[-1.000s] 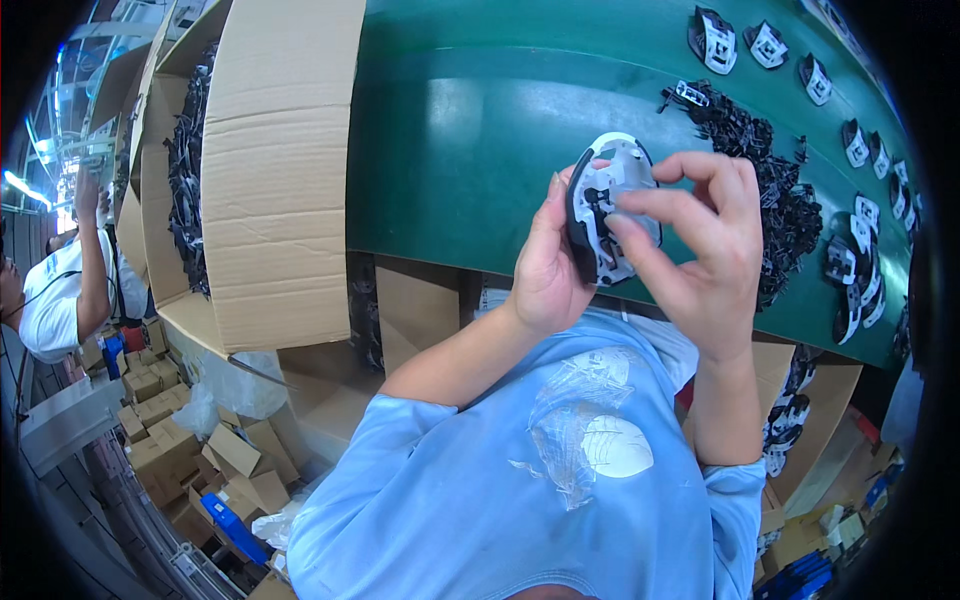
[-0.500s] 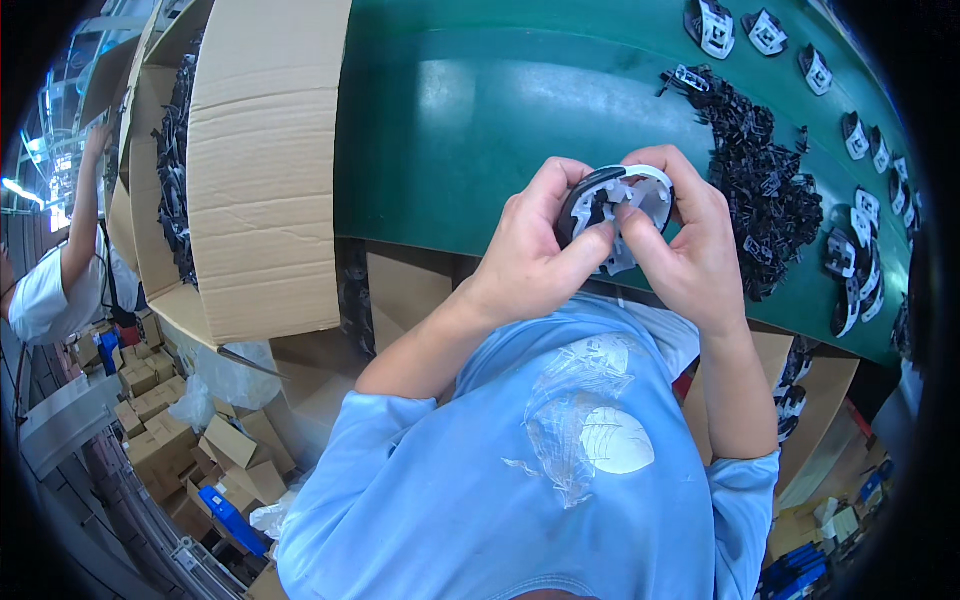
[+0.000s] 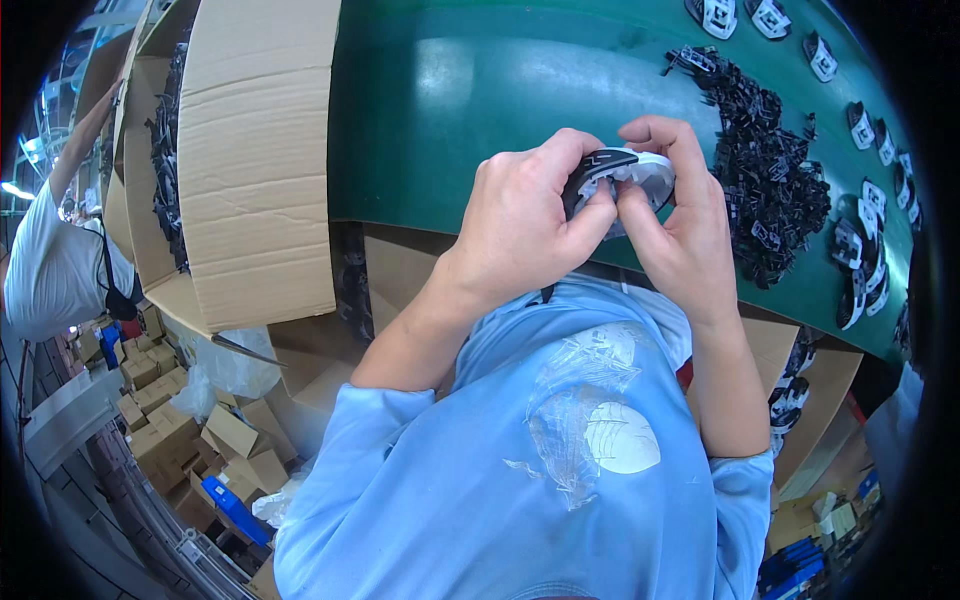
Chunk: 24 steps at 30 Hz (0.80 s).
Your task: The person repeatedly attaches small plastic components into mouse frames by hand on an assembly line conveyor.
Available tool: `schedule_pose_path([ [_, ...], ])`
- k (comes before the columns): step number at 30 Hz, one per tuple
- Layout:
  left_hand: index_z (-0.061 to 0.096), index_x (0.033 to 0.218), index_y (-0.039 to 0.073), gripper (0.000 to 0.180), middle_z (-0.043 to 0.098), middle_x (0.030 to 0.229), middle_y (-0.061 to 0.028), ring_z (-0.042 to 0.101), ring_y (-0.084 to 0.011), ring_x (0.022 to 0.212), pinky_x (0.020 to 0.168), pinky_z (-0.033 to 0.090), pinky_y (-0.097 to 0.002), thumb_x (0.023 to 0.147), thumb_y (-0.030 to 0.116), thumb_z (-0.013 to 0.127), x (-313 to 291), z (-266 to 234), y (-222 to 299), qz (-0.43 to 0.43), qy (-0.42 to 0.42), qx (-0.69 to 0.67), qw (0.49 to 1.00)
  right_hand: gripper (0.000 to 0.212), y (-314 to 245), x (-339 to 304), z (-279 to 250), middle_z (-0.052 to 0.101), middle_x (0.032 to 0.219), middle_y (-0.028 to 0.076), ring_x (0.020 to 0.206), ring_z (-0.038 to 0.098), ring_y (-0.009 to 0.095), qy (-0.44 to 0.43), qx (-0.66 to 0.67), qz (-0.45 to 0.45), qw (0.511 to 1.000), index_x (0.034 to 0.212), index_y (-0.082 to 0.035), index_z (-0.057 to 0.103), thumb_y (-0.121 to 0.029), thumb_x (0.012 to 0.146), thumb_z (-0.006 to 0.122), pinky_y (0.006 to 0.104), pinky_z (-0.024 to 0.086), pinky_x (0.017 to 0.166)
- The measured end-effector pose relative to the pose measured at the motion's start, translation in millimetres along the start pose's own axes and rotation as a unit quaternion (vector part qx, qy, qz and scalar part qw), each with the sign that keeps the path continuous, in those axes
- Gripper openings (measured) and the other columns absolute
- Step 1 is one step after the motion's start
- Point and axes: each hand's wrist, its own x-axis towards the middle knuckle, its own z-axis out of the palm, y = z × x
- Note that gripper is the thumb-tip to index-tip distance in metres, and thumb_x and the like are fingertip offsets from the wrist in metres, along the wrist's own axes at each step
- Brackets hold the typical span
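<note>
Over the near edge of the green table (image 3: 430, 130), both hands grip one rounded black-and-white plastic shell (image 3: 655, 172) with a pale ribbed inside. My left hand (image 3: 525, 210) closes on its black side, thumb pressed into the hollow. On the white side my right hand (image 3: 675, 225) has its thumb inside too, with the index finger bent above the rim. The thumbs hide much of the interior, so I cannot make out any small piece there. Right of the hands lies a heap of small black plastic clips (image 3: 765, 170).
Similar black-and-white shells (image 3: 822, 58) line the table's far right, with several piled (image 3: 865, 250) nearer. A large cardboard box (image 3: 255, 170) holding black parts stands at left. Below the table are open cartons (image 3: 815, 420). Another person (image 3: 65, 260) reaches up at far left.
The shell has tipped so its black outer side shows more, and both hands have moved slightly up. My right index finger has lifted off the rim. The person at left has shifted.
</note>
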Motion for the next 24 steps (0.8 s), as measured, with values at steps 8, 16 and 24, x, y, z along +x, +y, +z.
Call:
schedule_pose_path([
  [8,0.069,0.106,-0.002,0.021,0.071,0.074,-0.0077,0.062,-0.0084,0.059,0.055,0.050,-0.0269,0.088,0.009,0.066,3.5,-2.9,-7.6,-0.037,-0.021,0.020,0.999,0.027,-1.1,-4.7,6.2,0.069,0.096,0.015,0.082,0.070,0.027,-0.006,0.040,0.020,0.999,0.116,-0.002,0.059,-0.004,0.089,0.063,0.0376,0.054,0.074],
  [16,0.070,0.110,0.000,0.024,0.073,0.078,-0.0132,0.072,-0.0226,0.066,0.061,0.055,-0.0324,0.088,0.011,0.069,0.4,-6.6,8.6,0.007,0.008,0.089,0.996,0.025,0.7,-2.0,6.7,0.072,0.095,0.013,0.081,0.070,0.020,0.014,0.080,0.064,0.995,0.111,0.000,0.062,-0.003,0.087,0.064,0.0337,0.055,0.073],
  [24,0.071,0.107,0.003,0.024,0.072,0.079,-0.0180,0.072,-0.0350,0.070,0.064,0.057,-0.0412,0.088,0.016,0.069,15.2,-7.6,12.7,-0.010,-0.010,0.222,0.975,0.025,6.0,11.5,10.0,0.072,0.094,0.016,0.080,0.071,0.034,0.013,0.007,0.039,0.999,0.110,-0.004,0.063,-0.004,0.085,0.062,0.0406,0.054,0.072],
])
